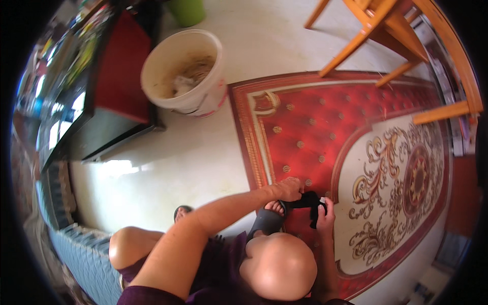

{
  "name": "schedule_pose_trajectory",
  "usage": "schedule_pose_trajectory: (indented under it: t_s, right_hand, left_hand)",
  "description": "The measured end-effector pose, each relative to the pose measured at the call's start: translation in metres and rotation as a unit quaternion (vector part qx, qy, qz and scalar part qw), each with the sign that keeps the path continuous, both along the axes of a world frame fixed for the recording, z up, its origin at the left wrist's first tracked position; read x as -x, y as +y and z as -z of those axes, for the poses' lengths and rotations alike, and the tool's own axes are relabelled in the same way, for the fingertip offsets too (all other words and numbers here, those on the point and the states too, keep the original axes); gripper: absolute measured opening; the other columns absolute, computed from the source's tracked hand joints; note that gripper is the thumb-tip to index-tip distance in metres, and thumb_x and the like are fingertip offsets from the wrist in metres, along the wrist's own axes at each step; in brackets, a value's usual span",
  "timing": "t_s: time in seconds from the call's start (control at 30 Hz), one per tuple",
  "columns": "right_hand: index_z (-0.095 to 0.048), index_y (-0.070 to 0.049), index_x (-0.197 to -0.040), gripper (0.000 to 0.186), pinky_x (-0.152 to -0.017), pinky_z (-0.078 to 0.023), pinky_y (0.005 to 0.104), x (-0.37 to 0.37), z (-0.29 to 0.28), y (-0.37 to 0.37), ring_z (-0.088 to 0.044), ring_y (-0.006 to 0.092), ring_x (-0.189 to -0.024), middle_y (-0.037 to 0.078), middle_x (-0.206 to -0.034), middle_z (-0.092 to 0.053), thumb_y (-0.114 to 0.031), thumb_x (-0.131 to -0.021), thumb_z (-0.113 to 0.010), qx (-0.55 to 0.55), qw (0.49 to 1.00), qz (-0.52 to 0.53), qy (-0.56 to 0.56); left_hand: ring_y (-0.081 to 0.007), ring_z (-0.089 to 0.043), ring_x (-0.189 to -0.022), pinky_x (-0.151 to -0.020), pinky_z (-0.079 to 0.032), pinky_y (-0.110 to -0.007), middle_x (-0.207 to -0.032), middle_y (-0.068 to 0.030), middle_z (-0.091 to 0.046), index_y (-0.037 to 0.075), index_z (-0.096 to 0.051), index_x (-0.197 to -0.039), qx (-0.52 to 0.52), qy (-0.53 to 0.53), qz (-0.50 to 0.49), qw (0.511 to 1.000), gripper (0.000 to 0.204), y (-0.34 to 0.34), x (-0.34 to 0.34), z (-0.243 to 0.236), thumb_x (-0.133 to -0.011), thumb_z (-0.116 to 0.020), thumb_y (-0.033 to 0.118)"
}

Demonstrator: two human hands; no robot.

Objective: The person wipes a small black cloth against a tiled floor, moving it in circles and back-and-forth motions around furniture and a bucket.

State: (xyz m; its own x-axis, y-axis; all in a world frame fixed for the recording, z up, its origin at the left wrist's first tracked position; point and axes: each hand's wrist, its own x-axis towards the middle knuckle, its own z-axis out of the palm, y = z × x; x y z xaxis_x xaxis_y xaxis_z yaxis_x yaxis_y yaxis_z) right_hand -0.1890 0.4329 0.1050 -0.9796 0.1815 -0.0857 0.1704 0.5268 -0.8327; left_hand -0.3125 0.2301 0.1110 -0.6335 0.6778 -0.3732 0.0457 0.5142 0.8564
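Low in the picture, over the red part of the rug, my left hand (290,187) has its fingers closed on a soft black cloth item (309,200), possibly a sock. My right hand (326,215) grips the same item from the right, with a small white bit showing by its fingertips. My right foot in a dark grey slide sandal (269,220) is just beside the cloth. The other sandaled foot (181,212) shows farther left, behind my left arm.
A white bucket (218,89) with some contents stands beside a black-and-red table (116,61), with a green bin (185,10) behind it. Wooden furniture (366,30) stands at upper right. The patterned rug (376,203) covers the right floor. A blue quilted seat (81,254) is at lower left.
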Motion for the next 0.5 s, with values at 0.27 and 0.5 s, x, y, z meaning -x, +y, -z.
schedule_pose_trajectory:
  t_s: [0.27, 0.5]
  right_hand:
    - [-0.059, -0.005, -0.105, 0.020, -0.079, -0.048, 0.0386, 0.119, -0.055, -0.174, -0.060, 0.0334, -0.094, 0.015, -0.102, -0.063, -0.010, -0.086, -0.055, 0.000, 0.916, -0.386, 0.106]
    - [-0.059, -0.011, -0.109, 0.022, -0.082, -0.048, 0.0390, 0.121, -0.062, -0.294, -0.059, 0.0326, -0.098, 0.012, -0.107, -0.062, -0.017, -0.088, -0.053, 0.004, 0.833, -0.545, 0.091]
  left_hand:
    - [-0.0335, -0.059, -0.094, -0.083, -0.047, -0.042, -0.092, -0.0175, -0.064, 0.005, -0.065, -0.089, 0.267, 0.195, -0.007, 0.944, 0.019, -0.220, 0.022, -0.069, -0.079, -0.055, 0.017]
    - [-0.0337, -0.059, -0.092, -0.079, -0.046, -0.043, -0.093, -0.0131, -0.064, 0.008, -0.062, -0.093, 0.319, 0.132, -0.138, 0.928, 0.015, -0.329, -0.068, -0.131, -0.082, -0.055, 0.015]
